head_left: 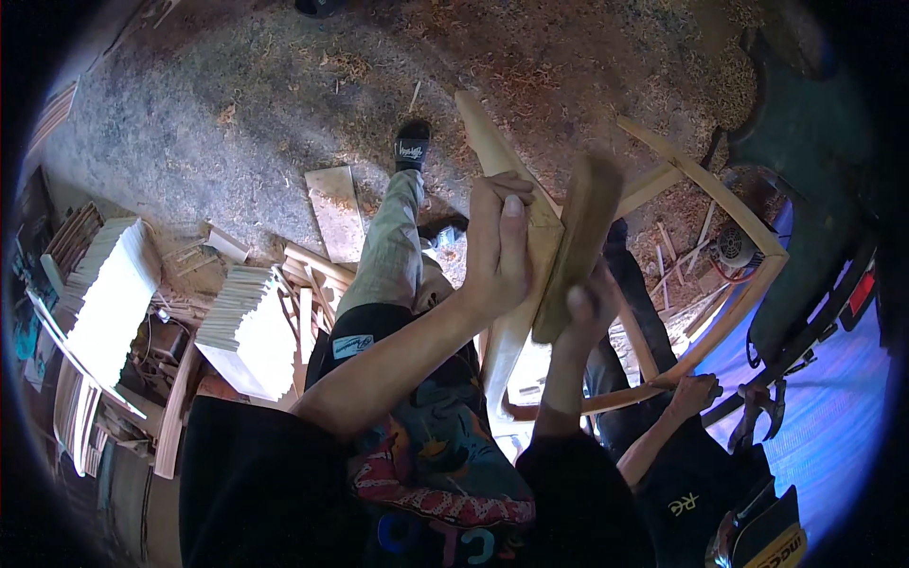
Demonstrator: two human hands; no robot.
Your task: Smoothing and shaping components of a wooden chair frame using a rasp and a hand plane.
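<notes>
My left hand is closed on a pale wooden frame, its fingers curled at the pointed upper piece near a joint. Just right of it, my right hand grips the lower part of a thick wooden block. The block is tilted, blurred at its upper end, and overlaps the frame joint in this view; whether the two touch I cannot tell. The frame's lower piece runs down between my forearms.
A co-worker's hand is by a curved wooden frame on the right. Stacked pale slats stand at left. A flat board and wood shavings lie on the floor. A dark green machine fills the far right.
</notes>
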